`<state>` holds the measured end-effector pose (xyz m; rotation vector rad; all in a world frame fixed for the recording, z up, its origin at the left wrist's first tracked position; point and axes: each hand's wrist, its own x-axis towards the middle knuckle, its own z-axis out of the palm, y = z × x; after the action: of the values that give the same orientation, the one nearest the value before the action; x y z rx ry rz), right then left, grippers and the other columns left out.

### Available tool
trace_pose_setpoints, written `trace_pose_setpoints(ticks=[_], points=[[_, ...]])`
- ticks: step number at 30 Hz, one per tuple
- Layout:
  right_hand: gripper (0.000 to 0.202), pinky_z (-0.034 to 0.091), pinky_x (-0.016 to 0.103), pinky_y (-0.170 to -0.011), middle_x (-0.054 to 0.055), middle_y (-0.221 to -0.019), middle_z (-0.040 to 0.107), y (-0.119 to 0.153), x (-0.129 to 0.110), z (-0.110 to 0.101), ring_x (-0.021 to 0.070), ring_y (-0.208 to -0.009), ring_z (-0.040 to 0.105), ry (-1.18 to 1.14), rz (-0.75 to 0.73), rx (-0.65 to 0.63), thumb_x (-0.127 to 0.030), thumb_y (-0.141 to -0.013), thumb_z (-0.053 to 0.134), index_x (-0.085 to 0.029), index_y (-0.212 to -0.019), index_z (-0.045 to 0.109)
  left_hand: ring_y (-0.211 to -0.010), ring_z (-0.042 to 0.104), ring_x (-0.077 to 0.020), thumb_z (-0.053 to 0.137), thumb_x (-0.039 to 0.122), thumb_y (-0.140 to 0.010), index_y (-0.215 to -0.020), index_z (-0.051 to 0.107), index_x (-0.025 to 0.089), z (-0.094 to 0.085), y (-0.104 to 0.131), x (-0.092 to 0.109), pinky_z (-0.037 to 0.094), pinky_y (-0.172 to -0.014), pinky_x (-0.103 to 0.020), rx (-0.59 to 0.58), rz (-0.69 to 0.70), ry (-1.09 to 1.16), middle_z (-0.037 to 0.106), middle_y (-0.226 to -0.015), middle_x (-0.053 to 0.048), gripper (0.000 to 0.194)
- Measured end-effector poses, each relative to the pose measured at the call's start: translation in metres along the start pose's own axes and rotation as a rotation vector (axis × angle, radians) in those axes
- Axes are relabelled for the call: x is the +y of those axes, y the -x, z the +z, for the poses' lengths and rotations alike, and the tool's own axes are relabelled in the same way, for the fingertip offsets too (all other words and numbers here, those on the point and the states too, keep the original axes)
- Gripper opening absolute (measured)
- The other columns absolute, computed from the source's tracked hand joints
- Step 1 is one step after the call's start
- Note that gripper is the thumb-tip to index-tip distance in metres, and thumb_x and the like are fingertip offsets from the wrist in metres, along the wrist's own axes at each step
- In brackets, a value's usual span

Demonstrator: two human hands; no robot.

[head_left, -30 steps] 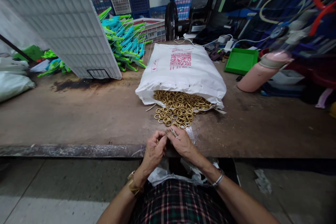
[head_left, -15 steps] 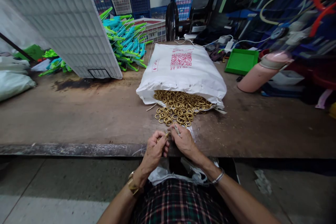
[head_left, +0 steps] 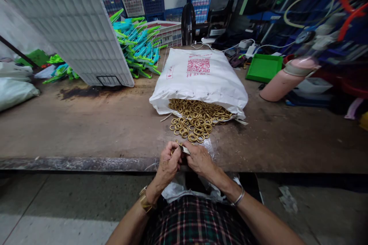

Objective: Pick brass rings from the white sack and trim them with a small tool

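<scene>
On the brown worktable (head_left: 71, 130), one whitish cloth bundle (head_left: 17, 92) lies at the far left, then one tall white ribbed panel (head_left: 71, 26) leans beside a heap of bright green and turquoise plastic pieces (head_left: 138, 46), too tangled to count. One gold-coloured wristband (head_left: 147, 201) circles the left wrist; the left hand (head_left: 169, 162) is curled, pinching gold-coloured metal rings (head_left: 177, 142) at its fingertips, how many being hidden. One small flat pale piece (head_left: 186, 150) is gripped in the right hand (head_left: 201, 159), its end touching the left fingertips. Just beyond both hands, a heap of loose gold-coloured rings (head_left: 195, 120), far too many to count, spills from the open mouth of one white sack with red print (head_left: 201, 80). One silvery bracelet (head_left: 239, 196) circles the right wrist. Farther right stand one shallow green plastic tray (head_left: 264, 67) and one pink bottle (head_left: 274, 86)
</scene>
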<state>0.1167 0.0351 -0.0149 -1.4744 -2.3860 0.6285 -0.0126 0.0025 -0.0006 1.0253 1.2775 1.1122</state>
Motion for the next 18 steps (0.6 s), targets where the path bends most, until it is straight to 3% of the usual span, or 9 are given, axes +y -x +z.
trace_pose_setpoints(ticks=[6, 11, 15, 18], points=[[0.032, 0.030, 0.025, -0.056, 0.007, -0.074, 0.066, -0.002, -0.006, -0.002, 0.0178, -0.065, 0.058, 0.069, 0.042, -0.043, -0.009, -0.069, 0.042, -0.018, -0.096, 0.056, -0.039, 0.038, -0.0051, 0.053, 0.046, -0.077, -0.074, 0.048, 0.017, -0.003, -0.001, -0.008, 0.031, -0.040, -0.016, 0.056, 0.063, -0.047, 0.046, -0.052, 0.005, 0.029], [0.028, 0.028, 0.024, -0.055, 0.006, -0.073, 0.065, -0.006, -0.005, -0.005, 0.0165, -0.064, 0.058, 0.095, 0.039, -0.068, -0.010, -0.071, 0.042, -0.019, -0.094, 0.057, -0.040, 0.040, -0.0054, 0.055, 0.051, -0.073, -0.071, 0.046, 0.018, -0.002, 0.007, -0.002, 0.030, -0.037, -0.016, 0.062, 0.005, 0.007, 0.048, -0.054, 0.004, 0.035], [0.022, 0.027, 0.023, -0.053, 0.005, -0.071, 0.063, -0.013, -0.002, -0.007, 0.0144, -0.062, 0.054, -0.003, 0.050, -0.003, -0.014, -0.073, 0.044, -0.019, -0.091, 0.057, -0.040, 0.041, -0.0052, 0.054, 0.051, -0.075, -0.071, 0.045, 0.018, 0.000, 0.019, 0.014, 0.032, -0.037, -0.015, -0.013, 0.017, 0.087, 0.048, -0.055, 0.004, 0.035], [0.014, 0.027, 0.022, -0.050, 0.001, -0.061, 0.056, -0.017, -0.002, -0.006, 0.0116, -0.055, 0.047, -0.193, 0.056, 0.059, -0.019, -0.077, 0.041, -0.018, -0.076, 0.055, -0.040, 0.041, -0.0049, 0.056, 0.051, -0.074, -0.072, 0.044, 0.018, -0.002, 0.022, 0.018, 0.034, -0.037, -0.015, -0.044, 0.017, 0.163, 0.050, -0.058, 0.004, 0.035]])
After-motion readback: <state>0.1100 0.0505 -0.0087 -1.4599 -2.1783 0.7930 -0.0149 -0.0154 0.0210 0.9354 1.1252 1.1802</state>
